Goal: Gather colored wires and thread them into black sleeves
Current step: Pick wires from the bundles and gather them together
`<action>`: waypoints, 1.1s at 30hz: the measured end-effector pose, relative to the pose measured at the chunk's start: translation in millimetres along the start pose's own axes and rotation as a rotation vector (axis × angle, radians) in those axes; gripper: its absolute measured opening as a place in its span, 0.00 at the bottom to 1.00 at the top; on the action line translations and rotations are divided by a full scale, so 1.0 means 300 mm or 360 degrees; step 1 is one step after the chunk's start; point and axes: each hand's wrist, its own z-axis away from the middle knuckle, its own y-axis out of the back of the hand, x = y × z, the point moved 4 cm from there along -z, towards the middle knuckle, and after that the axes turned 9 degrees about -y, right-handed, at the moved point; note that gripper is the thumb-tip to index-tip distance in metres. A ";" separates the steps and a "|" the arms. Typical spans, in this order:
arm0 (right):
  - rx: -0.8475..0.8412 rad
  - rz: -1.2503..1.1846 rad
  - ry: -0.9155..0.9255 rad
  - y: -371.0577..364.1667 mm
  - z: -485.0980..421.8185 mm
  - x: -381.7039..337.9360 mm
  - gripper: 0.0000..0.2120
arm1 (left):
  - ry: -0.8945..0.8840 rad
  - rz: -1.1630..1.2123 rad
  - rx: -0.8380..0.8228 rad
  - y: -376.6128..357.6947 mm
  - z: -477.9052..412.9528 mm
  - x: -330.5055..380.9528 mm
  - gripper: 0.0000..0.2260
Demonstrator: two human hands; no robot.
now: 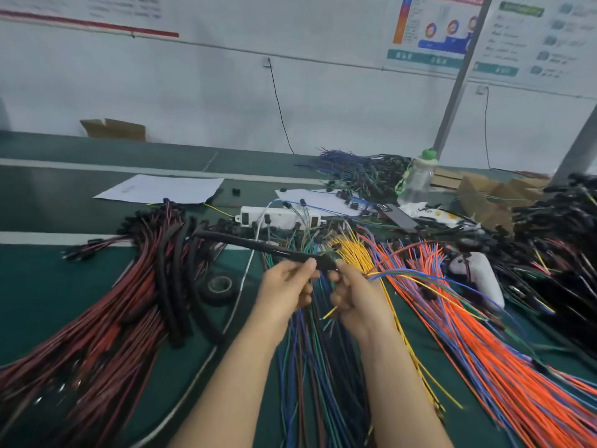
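Bare forearms (232, 383) reach over a green bench (64, 276). Left hand (286, 287) pinches a black sleeve (258, 247) near its mouth, lifted above the bench; right hand (357, 297), fingers curled, grips a thin bunch of colored wires (407, 274) at that mouth. Tips kept even and tight should enter easiest.

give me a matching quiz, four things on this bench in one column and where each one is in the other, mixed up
Things:
1 black sleeve
2 tape roll
3 bottle
4 orange wires

Places:
a standing at the far side, green cap on
b raised, pinched by the left hand
c lying flat, left of the left hand
d fanned out to the right of the right hand

Pairs: 1-b, 2-c, 3-a, 4-d
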 end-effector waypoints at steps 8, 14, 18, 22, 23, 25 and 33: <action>-0.0070 -0.0010 -0.0266 -0.010 -0.020 0.031 0.09 | -0.0160 0.0467 -0.0237 -0.028 -0.016 -0.044 0.05; -0.0101 -0.0618 0.0123 0.034 -0.021 -0.035 0.19 | -0.0291 -0.0243 0.0151 0.028 -0.037 -0.076 0.09; -0.0231 -0.0794 0.0321 0.033 0.005 -0.063 0.22 | -0.0339 -0.0351 0.0054 -0.033 -0.006 -0.070 0.10; -0.0240 -0.0894 0.0389 0.041 0.017 -0.067 0.22 | -0.0414 -0.0776 -0.0270 -0.075 0.035 -0.064 0.15; -0.0232 -0.0917 0.0400 0.048 0.019 -0.068 0.21 | -0.0377 -0.0770 -0.0381 -0.081 0.045 -0.063 0.17; -0.0223 -0.0937 0.0396 0.057 0.019 -0.069 0.21 | -0.0253 -0.0577 -0.0533 -0.091 0.056 -0.062 0.15; -0.0325 -0.0945 0.0212 0.033 0.010 -0.028 0.21 | -0.0128 -0.0158 -0.0436 -0.094 0.068 -0.054 0.06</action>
